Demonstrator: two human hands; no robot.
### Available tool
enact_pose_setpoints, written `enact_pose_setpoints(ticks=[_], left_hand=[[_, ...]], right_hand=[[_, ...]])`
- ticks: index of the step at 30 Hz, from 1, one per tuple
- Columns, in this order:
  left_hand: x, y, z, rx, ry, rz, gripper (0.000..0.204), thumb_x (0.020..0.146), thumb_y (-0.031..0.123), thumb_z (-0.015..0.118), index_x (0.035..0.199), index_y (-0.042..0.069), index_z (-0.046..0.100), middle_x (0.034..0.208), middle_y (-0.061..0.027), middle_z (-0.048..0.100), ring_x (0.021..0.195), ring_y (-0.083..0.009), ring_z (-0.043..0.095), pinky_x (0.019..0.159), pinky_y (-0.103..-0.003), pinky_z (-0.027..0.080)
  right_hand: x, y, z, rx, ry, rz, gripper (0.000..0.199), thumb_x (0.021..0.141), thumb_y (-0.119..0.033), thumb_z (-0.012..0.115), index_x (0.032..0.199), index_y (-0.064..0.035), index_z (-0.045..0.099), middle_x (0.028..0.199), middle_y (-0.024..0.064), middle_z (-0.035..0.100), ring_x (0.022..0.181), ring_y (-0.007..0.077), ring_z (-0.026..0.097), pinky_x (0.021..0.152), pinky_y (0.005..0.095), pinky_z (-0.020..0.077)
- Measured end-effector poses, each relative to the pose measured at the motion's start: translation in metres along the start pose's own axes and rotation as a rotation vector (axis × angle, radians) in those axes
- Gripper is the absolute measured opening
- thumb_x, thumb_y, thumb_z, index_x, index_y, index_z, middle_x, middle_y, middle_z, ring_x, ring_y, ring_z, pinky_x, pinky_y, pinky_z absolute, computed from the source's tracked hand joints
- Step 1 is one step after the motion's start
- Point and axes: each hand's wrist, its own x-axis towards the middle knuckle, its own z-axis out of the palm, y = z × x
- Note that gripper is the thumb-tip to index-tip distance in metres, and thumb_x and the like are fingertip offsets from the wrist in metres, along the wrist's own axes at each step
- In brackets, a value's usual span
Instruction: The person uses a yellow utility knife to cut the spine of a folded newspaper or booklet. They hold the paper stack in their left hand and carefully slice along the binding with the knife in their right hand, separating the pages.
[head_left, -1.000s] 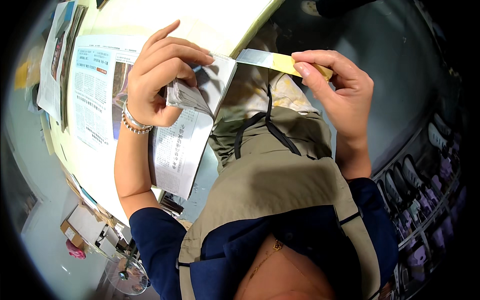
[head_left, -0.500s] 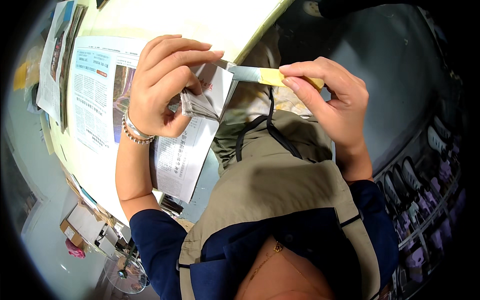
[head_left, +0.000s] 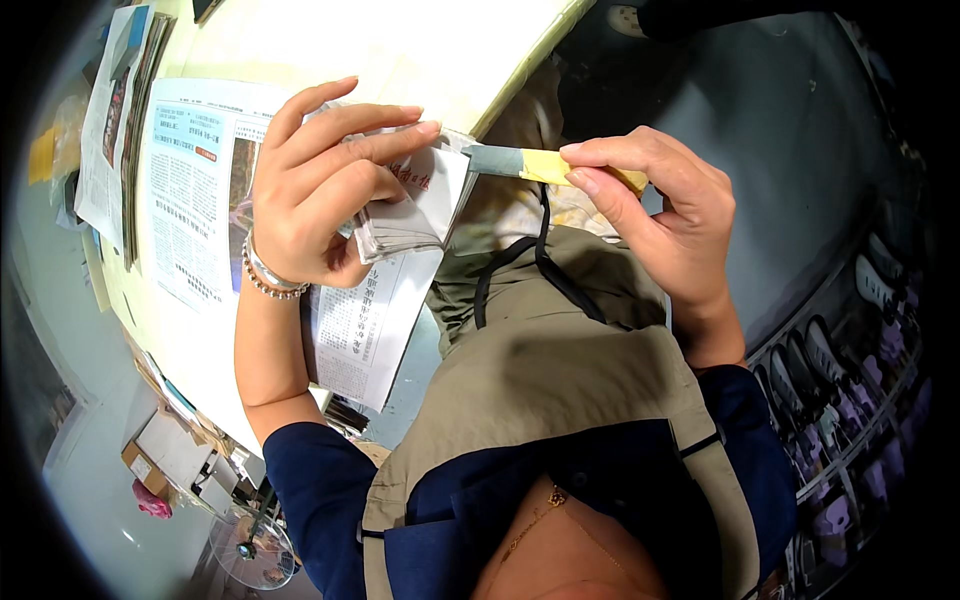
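My left hand (head_left: 305, 195) pinches a thick folded wad of newspaper (head_left: 425, 185) between its thumb and curled finger, while its other fingers spread over the top. The wad is held above the table's near edge. In my right hand (head_left: 675, 210) is a flat metal blade (head_left: 495, 161), its handle end wrapped in yellow tape and pinched between thumb and fingertips. The blade points left, and its tip meets the right edge of the wad; how far it goes between the layers is hidden.
Newspaper sheets (head_left: 185, 190) lie on the pale table (head_left: 390, 45) under and beside my left arm. A paper stack (head_left: 120, 120) stands at the far left. Boxes (head_left: 175, 450) and a fan (head_left: 250, 550) are at lower left. A rack of shoes (head_left: 820, 360) stands at right.
My left hand's upper fingers have spread apart, and the wad has shifted slightly down. The blade has tilted, looking darker, with its tip still at the wad's edge.
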Motion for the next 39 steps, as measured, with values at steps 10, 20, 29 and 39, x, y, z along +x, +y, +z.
enact_pose_setpoints(ticks=[10, 20, 29, 39], left_hand=[[0.000, -0.001, -0.001, -0.021, 0.010, 0.025, 0.012, 0.067, 0.021, 0.057, 0.065, 0.011, 0.051, 0.098, -0.0103, 0.074, 0.095, -0.0281, 0.069, 0.094, -0.049, 0.047], [0.001, 0.001, -0.002, -0.030, 0.037, 0.026, 0.012, 0.062, 0.017, 0.062, 0.063, 0.011, 0.052, 0.093, -0.0076, 0.074, 0.090, -0.0258, 0.070, 0.092, -0.046, 0.049], [0.000, 0.000, -0.002, -0.059, 0.045, 0.059, 0.015, 0.062, 0.018, 0.064, 0.064, 0.010, 0.052, 0.087, -0.0081, 0.073, 0.083, -0.0256, 0.070, 0.084, -0.043, 0.052], [0.002, 0.001, 0.003, -0.139, 0.090, 0.001, 0.017, 0.056, 0.015, 0.064, 0.066, 0.008, 0.053, 0.098, -0.0124, 0.072, 0.069, -0.0237, 0.064, 0.069, -0.037, 0.047]], right_hand=[[0.001, -0.001, -0.002, -0.027, -0.009, -0.038, 0.016, 0.077, 0.004, 0.073, 0.092, -0.0026, 0.072, 0.072, 0.0069, 0.066, 0.057, 0.0126, 0.056, 0.049, 0.0240, 0.0406], [0.000, -0.005, -0.003, -0.041, -0.018, -0.067, 0.018, 0.076, 0.003, 0.074, 0.092, -0.0034, 0.072, 0.069, 0.0058, 0.064, 0.055, 0.0141, 0.056, 0.048, 0.0255, 0.0401], [0.003, -0.003, -0.008, -0.061, -0.051, -0.090, 0.019, 0.075, 0.009, 0.072, 0.092, 0.0016, 0.071, 0.077, 0.0088, 0.068, 0.059, 0.0143, 0.056, 0.052, 0.0245, 0.0414], [0.008, -0.002, -0.005, -0.050, -0.080, -0.049, 0.018, 0.076, 0.007, 0.072, 0.092, 0.0012, 0.071, 0.077, 0.0090, 0.069, 0.060, 0.0142, 0.057, 0.053, 0.0243, 0.0424]])
